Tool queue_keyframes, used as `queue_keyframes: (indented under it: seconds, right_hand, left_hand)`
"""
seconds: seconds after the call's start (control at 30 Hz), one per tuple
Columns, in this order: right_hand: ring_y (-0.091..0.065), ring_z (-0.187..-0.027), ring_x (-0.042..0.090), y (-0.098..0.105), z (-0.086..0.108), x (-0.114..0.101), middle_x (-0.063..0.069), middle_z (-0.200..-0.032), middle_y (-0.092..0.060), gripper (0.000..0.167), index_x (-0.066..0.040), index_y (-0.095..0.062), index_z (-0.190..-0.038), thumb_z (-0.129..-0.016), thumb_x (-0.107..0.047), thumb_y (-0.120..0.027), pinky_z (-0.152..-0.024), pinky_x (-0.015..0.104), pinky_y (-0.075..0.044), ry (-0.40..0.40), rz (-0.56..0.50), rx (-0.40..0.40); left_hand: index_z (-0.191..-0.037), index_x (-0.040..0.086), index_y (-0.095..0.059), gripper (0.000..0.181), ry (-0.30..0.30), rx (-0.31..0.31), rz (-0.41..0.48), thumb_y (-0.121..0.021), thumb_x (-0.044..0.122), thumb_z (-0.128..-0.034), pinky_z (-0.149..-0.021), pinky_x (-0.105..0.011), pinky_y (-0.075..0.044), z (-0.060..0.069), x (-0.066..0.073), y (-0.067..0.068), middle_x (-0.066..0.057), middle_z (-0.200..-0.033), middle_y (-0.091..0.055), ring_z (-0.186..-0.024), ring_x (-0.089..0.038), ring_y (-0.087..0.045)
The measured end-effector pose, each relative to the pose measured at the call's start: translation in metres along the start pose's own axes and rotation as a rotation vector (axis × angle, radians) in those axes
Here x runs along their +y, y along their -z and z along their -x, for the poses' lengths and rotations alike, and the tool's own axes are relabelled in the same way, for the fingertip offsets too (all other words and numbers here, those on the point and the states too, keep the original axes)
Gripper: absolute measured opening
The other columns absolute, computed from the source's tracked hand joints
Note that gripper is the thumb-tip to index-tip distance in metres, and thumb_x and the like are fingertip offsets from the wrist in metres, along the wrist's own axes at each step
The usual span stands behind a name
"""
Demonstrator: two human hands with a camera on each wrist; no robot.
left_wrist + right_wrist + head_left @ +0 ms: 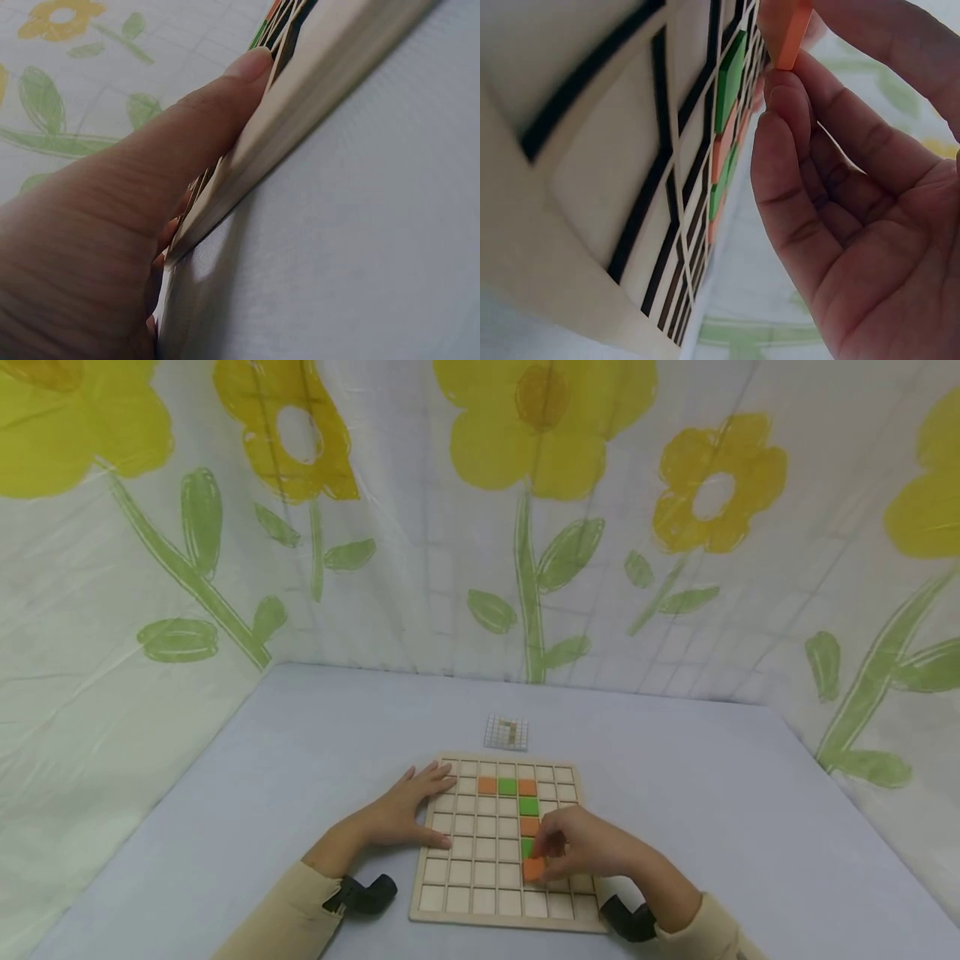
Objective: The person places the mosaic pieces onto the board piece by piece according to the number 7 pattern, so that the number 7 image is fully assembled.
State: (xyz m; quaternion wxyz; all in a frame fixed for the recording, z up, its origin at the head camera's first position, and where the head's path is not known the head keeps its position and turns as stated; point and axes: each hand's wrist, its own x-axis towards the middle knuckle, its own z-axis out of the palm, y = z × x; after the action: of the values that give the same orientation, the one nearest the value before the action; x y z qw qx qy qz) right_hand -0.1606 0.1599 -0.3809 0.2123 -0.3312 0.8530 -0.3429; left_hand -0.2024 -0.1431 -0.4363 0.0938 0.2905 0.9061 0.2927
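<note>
A wooden grid board [459, 916] lies flat on the table. Orange and green square tiles alternate on it, forming a short row and a column running down from its right end. Between thumb and fingers, my right hand [592, 843] pinches an orange tile [793, 37] just off the board, over the cell below the lowest green tile [730, 84]. My left hand [397, 810] rests on the board's left side with fingers spread; the left wrist view shows its thumb [202, 124] lying over the wooden rim [247, 161].
Behind the board lies a small card [506, 732] printed with a grid and a coloured pattern. A white cloth covers the table [337, 727]. A curtain with yellow flowers [405, 560] hangs behind it. Black wrist devices [367, 895] sit at both cuffs.
</note>
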Motion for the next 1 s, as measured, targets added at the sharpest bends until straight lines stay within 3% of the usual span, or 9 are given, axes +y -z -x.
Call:
queue_keyframes:
  seconds: [0.3, 1.0]
  right_hand:
    - [-0.052, -0.064, 0.001, -0.006, 0.0, 0.001, -0.006, -0.075, -0.061, 0.016, -0.01, -0.067, -0.082, -0.071, -0.012, -0.079, -0.058, 0.017, -0.049, -0.068, 0.037, 0.002]
    - [-0.049, -0.067, 0.001, -0.011, -0.006, -0.004, -0.008, -0.077, -0.059, 0.019, -0.011, -0.066, -0.082, -0.07, -0.012, -0.081, -0.058, 0.016, -0.046, -0.078, 0.117, 0.005]
  left_hand:
    - [-0.143, 0.011, -0.038, 0.092, -0.01, 0.0, 0.001, -0.074, 0.053, -0.0693, -0.119, -0.05, 0.0, -0.001, 0.0, -0.002, -0.007, -0.155, -0.023, -0.146, -0.028, -0.01]
    - [-0.143, 0.01, -0.037, 0.092, -0.008, 0.012, 0.009, -0.074, 0.053, -0.0697, -0.119, -0.05, 0.0, 0.003, 0.001, 0.001, -0.008, -0.155, -0.023, -0.146, -0.028, -0.009]
